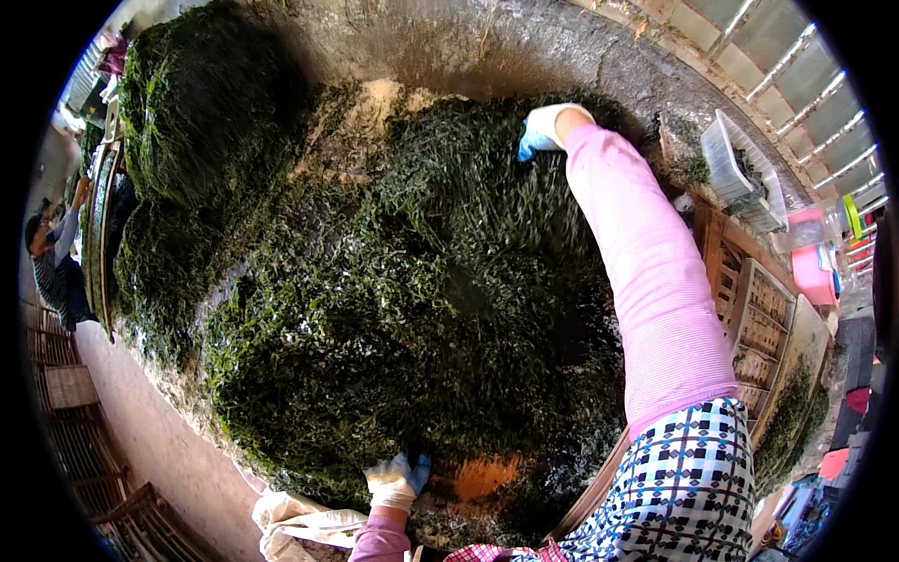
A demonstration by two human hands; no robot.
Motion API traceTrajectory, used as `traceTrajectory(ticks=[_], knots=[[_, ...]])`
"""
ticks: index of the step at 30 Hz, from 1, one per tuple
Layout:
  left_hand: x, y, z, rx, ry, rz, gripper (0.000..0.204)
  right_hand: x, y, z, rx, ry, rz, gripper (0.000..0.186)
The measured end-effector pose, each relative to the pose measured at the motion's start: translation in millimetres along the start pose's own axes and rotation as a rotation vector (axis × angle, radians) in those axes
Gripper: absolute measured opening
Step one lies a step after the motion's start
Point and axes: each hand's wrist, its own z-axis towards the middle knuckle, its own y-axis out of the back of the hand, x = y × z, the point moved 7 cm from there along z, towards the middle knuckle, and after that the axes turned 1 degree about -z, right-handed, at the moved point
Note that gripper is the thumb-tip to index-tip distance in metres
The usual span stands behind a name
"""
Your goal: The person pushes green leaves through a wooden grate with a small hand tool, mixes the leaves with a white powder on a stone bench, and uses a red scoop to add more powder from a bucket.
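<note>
A broad mass of wet dark-green seaweed covers the stained work surface. At its far edge, my right hand, in a white and blue glove below a pink sleeve, has its fingers curled down into the strands, tips partly hidden. My left hand, gloved alike, lies low in the picture at the near edge of the seaweed, touching it with fingers apart. A taller seaweed heap stands at the back left.
A co-worker stands at a rack on the left. On the right are a clear tub, pink containers and wooden frames. A concrete wall runs behind; white cloth lies lower left.
</note>
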Motion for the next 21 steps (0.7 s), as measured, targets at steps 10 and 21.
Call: traceTrajectory(ticks=[10,21], knots=[[-15.5,27.0,1.6,-0.004,-0.017,-0.159,0.055,10.1,-142.7,-104.9,0.235,0.611,-0.997,0.072],[-6.7,23.5,-3.5,-0.18,-0.151,-0.218,0.047,-7.3,-291.7,-250.6,0.263,-0.077,0.926,0.044]])
